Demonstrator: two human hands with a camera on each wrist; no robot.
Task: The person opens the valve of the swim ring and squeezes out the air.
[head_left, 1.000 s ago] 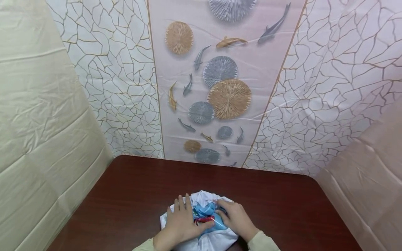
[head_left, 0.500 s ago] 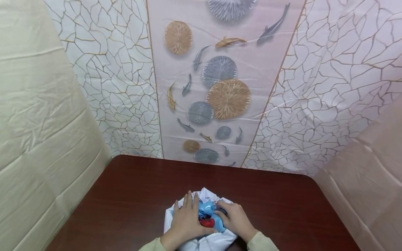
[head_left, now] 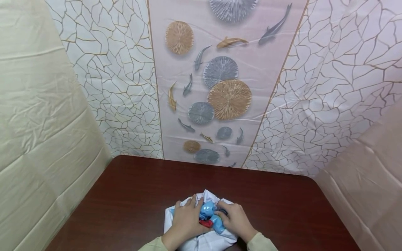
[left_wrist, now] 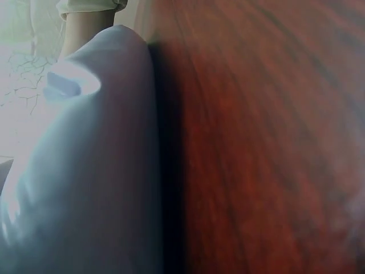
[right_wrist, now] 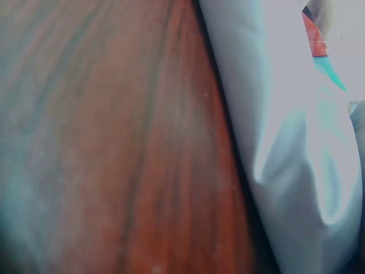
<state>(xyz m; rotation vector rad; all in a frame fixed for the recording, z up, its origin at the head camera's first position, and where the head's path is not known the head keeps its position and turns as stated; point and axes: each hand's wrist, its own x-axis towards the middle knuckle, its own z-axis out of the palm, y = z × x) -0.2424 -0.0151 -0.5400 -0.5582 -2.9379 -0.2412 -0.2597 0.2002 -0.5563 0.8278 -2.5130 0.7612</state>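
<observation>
A crumpled white bag [head_left: 213,241] lies bunched on the table in the head view, with shiny blue plastic packages [head_left: 207,210] and a red piece of packaging [head_left: 205,223] showing in its middle. My left hand [head_left: 186,219] holds the left side of the bag, its fingers bent over the material and its thumb by the red packaging. On the right side, my right hand [head_left: 233,218] grips the bag's edge, thumb and fingers curled near the blue plastic. Both wrist views show the bag's smooth side [left_wrist: 108,165] close up; the fingertips are partly hidden.
The dark red-brown wooden table [head_left: 282,209] extends around the bag to rounded back corners. Behind it hangs a patterned cloth [head_left: 201,87] with fish and discs. Pale cloth panels [head_left: 56,139] stand at left and right.
My left hand has shifted slightly right, and its fingers have gone from spread and straight to bent. The bag's left side has moved inward, bunching the blue and red plastic. My right hand stays put.
</observation>
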